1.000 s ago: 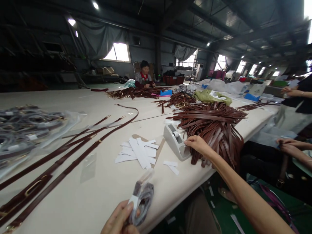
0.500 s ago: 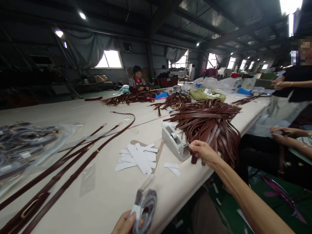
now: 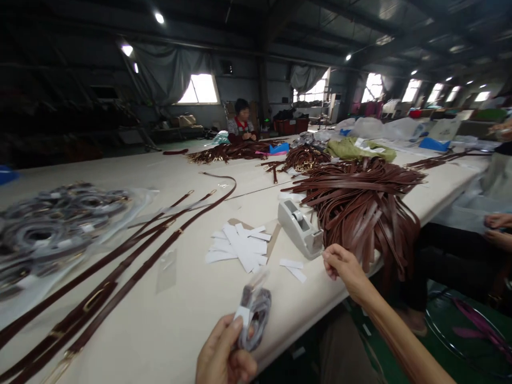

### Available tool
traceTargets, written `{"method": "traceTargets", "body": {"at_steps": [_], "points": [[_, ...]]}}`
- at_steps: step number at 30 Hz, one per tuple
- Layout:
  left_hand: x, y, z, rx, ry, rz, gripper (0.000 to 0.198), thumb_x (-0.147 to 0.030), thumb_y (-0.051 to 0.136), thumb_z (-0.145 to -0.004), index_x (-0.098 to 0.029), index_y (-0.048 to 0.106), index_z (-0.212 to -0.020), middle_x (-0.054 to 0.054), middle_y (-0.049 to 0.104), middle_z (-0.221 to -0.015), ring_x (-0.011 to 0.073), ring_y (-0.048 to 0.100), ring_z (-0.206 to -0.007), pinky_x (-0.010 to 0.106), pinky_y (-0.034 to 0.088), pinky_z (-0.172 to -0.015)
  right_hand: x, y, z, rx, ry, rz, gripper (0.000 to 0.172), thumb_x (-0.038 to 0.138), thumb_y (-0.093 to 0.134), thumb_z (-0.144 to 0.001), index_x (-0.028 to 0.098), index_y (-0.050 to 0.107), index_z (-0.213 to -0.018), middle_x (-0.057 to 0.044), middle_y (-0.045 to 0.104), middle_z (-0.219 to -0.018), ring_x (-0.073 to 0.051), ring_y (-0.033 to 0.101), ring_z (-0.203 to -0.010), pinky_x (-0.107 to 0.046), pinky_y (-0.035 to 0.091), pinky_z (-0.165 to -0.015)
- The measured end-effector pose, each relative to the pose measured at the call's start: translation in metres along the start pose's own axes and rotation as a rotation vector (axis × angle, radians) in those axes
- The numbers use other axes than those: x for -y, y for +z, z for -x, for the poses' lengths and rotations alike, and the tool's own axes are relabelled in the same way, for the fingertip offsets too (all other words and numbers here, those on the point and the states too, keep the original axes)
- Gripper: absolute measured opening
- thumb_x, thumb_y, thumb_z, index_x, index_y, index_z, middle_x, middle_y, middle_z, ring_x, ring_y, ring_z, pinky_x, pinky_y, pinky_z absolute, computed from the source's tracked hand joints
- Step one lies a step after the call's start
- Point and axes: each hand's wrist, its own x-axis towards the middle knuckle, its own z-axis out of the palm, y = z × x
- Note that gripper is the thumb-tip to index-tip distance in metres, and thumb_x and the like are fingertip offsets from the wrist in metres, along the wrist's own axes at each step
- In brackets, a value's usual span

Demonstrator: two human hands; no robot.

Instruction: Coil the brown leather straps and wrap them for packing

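Observation:
My left hand (image 3: 222, 346), low in the middle of the view, grips a coiled strap (image 3: 260, 314) in clear plastic, with a white paper piece under the thumb. My right hand (image 3: 344, 266) is pinched closed just in front of a grey tape dispenser (image 3: 301, 226); whatever is between its fingertips is too small to make out. White paper strips (image 3: 240, 245) lie in a loose pile left of the dispenser, and two more strips (image 3: 293, 269) lie between the hands. Behind my right hand, a heap of brown leather straps (image 3: 364, 208) hangs over the table edge.
Long brown straps with metal buckles (image 3: 132, 266) stretch across the left of the table (image 3: 168, 330). Beyond them lie several plastic-wrapped coils (image 3: 60, 218). A person (image 3: 241, 125) sits at the far side near more straps. Another person's hands (image 3: 500, 221) show at the right edge.
My right hand has moved down and slightly away from the dispenser's cutting end. The view has turned left, and more of my left hand with the coil shows.

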Motion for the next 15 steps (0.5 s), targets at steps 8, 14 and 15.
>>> {"method": "traceTargets", "body": {"at_steps": [8, 14, 15], "points": [[0.009, 0.017, 0.010, 0.144, 0.078, -0.127, 0.034, -0.047, 0.072, -0.078, -0.016, 0.060, -0.086, -0.002, 0.062, -0.063, 0.0097, 0.056, -0.039, 0.016, 0.037, -0.040, 0.022, 0.055, 0.083, 0.609, 0.062, -0.190, 0.038, 0.052, 0.069, -0.086, 0.017, 0.056, -0.081, 0.003, 0.058, -0.061, -0.009, 0.049, -0.052, -0.020, 0.040, -0.053], [0.009, 0.014, 0.021, 0.198, 0.185, -0.223, 0.039, -0.052, 0.067, -0.083, -0.016, 0.061, -0.096, 0.000, 0.063, -0.055, 0.0118, 0.057, -0.042, 0.017, 0.040, -0.045, 0.013, 0.079, 0.086, 0.636, 0.059, -0.203, 0.042, 0.055, 0.070, -0.086, 0.016, 0.053, -0.080, 0.004, 0.055, -0.060, -0.008, 0.048, -0.053, -0.018, 0.038, -0.053], [0.009, 0.013, 0.023, 0.198, 0.200, -0.238, 0.039, -0.052, 0.066, -0.084, -0.016, 0.061, -0.097, 0.000, 0.064, -0.057, 0.0117, 0.057, -0.043, 0.017, 0.040, -0.045, 0.012, 0.081, 0.085, 0.622, 0.063, -0.194, 0.044, 0.057, 0.070, -0.085, 0.017, 0.053, -0.079, 0.005, 0.054, -0.060, -0.008, 0.048, -0.053, -0.018, 0.038, -0.052]]}}
